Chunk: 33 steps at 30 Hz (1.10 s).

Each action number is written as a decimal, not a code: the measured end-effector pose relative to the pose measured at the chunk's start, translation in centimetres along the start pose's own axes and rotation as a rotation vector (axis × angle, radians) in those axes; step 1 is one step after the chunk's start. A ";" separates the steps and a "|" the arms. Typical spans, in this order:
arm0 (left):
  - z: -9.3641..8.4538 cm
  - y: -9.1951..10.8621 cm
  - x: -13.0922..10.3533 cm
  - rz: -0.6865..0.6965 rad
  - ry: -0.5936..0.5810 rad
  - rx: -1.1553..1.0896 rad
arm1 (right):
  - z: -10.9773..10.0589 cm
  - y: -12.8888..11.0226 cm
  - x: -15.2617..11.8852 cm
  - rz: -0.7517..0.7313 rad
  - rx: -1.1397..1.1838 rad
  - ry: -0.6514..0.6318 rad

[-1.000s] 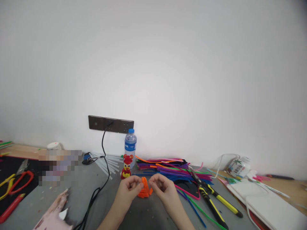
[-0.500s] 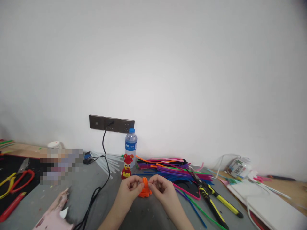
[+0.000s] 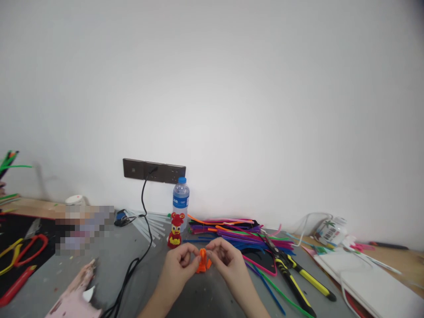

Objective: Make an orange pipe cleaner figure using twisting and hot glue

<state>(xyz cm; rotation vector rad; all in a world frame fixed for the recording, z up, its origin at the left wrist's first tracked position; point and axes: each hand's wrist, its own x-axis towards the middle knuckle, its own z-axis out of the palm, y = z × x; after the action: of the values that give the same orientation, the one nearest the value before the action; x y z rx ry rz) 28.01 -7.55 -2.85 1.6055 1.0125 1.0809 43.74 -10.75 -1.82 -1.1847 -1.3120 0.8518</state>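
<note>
Between my two hands, low in the middle of the head view, is a bright orange bent pipe cleaner piece [image 3: 202, 260] with an upright loop and a wider lower part. My left hand [image 3: 181, 265] pinches its left side between thumb and index finger. My right hand [image 3: 227, 264] is closed in a pinch at its right side; the fingertips partly hide the contact. Just behind my left hand stands a small red and yellow figure [image 3: 175, 232] with round ears. In back of that figure is a clear water bottle [image 3: 180, 204] with a blue cap.
A pile of coloured pipe cleaners [image 3: 228, 232] lies behind my right hand. Yellow-black pliers [image 3: 291, 274] rest to the right, near white sheets [image 3: 361, 278]. A black cable [image 3: 132, 263] crosses the grey table. Scissors [image 3: 28, 251] and glue sticks [image 3: 150, 227] lie leftward.
The orange piece has turned and shifted slightly right, and its lower part looks narrower. Both hands moved a little with it. Green and dark stems have appeared at the far left edge.
</note>
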 end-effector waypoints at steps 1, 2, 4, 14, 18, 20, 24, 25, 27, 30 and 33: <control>0.0 0.0 0.0 0.006 0.003 0.013 | -0.1 0.0 0.0 0.004 -0.008 -0.010; 0.0 -0.1 0.0 0.012 0.004 0.025 | -0.2 0.0 0.0 0.007 -0.013 -0.019; 0.0 -0.1 0.0 0.024 0.005 0.046 | -0.2 0.0 0.0 0.014 -0.021 -0.040; 0.0 -0.3 -0.1 0.054 -0.004 0.064 | -0.2 0.0 0.0 0.016 -0.077 -0.078; 0.1 -0.8 -0.1 0.057 -0.008 0.080 | -0.1 0.0 0.1 0.019 -0.065 -0.070; 0.1 -1.0 -0.1 0.059 -0.009 0.084 | -0.1 0.1 0.1 0.010 -0.063 -0.059; 0.0 -0.9 -0.1 0.073 0.002 0.063 | -0.2 0.0 0.0 -0.024 -0.070 -0.037; -0.1 -0.8 -0.1 0.080 0.010 0.051 | -0.2 0.0 0.0 -0.042 -0.078 -0.027; -0.2 -0.6 -0.2 0.098 0.023 0.027 | -0.3 0.0 -0.1 -0.094 -0.117 -0.007; -0.2 -0.5 -0.4 0.113 0.027 0.008 | -0.3 0.2 -0.1 -0.192 -0.229 0.002; -0.2 -0.7 -0.4 0.114 0.025 0.007 | -0.3 0.4 -0.1 -0.272 -0.329 -0.003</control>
<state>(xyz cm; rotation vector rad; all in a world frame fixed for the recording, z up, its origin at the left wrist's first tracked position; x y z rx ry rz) 27.59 -7.75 -3.54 1.6753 0.9513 1.1775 44.14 -10.79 -2.23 -1.2177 -1.6152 0.4521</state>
